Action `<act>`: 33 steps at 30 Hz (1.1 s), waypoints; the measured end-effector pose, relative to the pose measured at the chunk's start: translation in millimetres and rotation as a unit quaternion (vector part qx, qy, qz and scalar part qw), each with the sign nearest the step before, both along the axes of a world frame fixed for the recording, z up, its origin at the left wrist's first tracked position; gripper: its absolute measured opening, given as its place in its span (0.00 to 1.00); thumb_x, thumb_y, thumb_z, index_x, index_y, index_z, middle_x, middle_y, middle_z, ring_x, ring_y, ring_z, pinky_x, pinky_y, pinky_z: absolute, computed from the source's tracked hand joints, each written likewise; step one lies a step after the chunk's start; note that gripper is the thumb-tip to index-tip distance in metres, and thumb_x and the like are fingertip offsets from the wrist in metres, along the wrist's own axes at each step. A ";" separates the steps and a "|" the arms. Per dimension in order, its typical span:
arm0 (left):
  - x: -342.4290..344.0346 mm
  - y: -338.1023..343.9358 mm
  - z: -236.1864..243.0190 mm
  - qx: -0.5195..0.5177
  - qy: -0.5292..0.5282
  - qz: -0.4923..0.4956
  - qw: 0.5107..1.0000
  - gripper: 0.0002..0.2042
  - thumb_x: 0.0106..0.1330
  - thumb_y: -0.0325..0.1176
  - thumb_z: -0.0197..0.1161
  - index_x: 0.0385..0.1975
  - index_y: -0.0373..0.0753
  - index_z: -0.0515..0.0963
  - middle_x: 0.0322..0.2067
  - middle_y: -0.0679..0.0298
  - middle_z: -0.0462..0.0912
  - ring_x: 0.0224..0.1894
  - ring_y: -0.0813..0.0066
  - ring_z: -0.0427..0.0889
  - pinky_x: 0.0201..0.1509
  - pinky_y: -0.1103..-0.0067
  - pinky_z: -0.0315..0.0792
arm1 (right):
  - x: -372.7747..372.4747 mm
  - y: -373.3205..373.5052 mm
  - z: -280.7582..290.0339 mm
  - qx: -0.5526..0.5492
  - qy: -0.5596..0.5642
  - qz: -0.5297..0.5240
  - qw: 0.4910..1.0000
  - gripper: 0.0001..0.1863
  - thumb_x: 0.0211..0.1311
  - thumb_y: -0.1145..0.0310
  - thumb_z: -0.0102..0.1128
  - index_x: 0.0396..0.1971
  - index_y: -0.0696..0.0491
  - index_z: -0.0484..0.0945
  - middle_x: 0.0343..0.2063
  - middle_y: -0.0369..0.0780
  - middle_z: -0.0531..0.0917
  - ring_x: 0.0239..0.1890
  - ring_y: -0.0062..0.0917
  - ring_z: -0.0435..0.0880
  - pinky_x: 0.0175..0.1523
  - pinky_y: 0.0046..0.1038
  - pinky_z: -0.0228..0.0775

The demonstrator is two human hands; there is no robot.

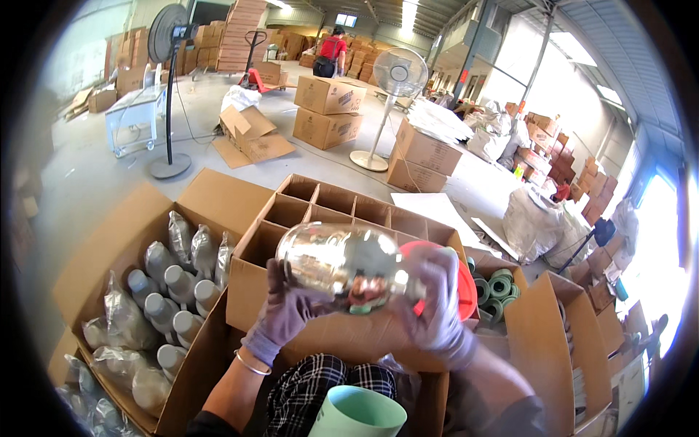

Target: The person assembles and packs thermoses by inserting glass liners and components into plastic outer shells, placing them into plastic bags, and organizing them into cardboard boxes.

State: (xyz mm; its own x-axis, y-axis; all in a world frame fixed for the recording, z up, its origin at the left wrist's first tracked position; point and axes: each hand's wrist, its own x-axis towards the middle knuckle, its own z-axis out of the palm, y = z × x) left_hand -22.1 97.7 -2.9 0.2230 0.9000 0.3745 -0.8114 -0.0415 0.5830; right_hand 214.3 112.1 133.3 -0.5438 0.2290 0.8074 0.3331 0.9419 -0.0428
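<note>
A shiny silvered glass flask liner (pixel 338 255) lies sideways in the air before me, its rounded wide end to the left and its narrow neck to the right. My gloved left hand (pixel 291 302) is wrapped around the underside of the wide end. At the neck, my gloved right hand (pixel 435 295) is closed around the narrow end, somewhat blurred. Just behind the liner stands a divided carton (pixel 251 306) with cardboard cells. A red round plastic piece (pixel 466 291) shows behind my right hand. Below, a mint-green open cylinder (pixel 357 415) stands near my lap.
An open carton (pixel 193 364) of bagged, greyish bottles (pixel 160 313) stands at left. Green rings (pixel 499 288) fill a box at right, beside another open carton (pixel 542 328). Farther off are two fans (pixel 400 73), stacked cartons (pixel 328 127) and a person in red (pixel 332 51).
</note>
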 end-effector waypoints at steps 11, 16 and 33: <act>14.1 -68.0 39.2 0.016 0.379 0.131 0.916 0.37 0.58 0.51 0.70 0.63 0.36 0.65 0.55 0.61 0.74 0.59 0.70 0.71 0.65 0.75 0.64 | 86.2 -140.9 -146.8 -0.361 0.105 -0.025 0.926 0.28 0.63 0.60 0.57 0.58 0.63 0.69 0.55 0.50 0.71 0.58 0.40 0.69 0.64 0.36 0.61; 9.5 -134.6 7.8 -0.011 0.494 0.064 0.867 0.40 0.51 0.38 0.78 0.64 0.39 0.63 0.56 0.60 0.72 0.60 0.69 0.70 0.67 0.71 0.65 | 103.4 -235.5 -187.4 -0.388 0.113 -0.044 0.913 0.30 0.57 0.66 0.60 0.59 0.61 0.68 0.58 0.56 0.68 0.60 0.50 0.68 0.67 0.45 0.58; -6.2 -277.5 -127.7 -0.300 0.032 0.136 0.943 0.32 0.63 0.41 0.65 0.65 0.35 0.64 0.62 0.54 0.71 0.63 0.61 0.72 0.67 0.66 0.66 | 23.4 -145.0 -87.2 -0.467 0.121 0.264 0.835 0.52 0.45 0.56 0.78 0.67 0.60 0.59 0.59 0.47 0.68 0.65 0.35 0.66 0.70 0.33 0.53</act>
State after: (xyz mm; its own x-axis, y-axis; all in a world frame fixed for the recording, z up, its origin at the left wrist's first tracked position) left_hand -28.3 -179.8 -130.6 -0.0430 0.9727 -0.2280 -0.7807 0.1097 0.6152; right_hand 237.7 -32.9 46.1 -0.6142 0.6000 0.5126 -0.2437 0.4735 -0.8464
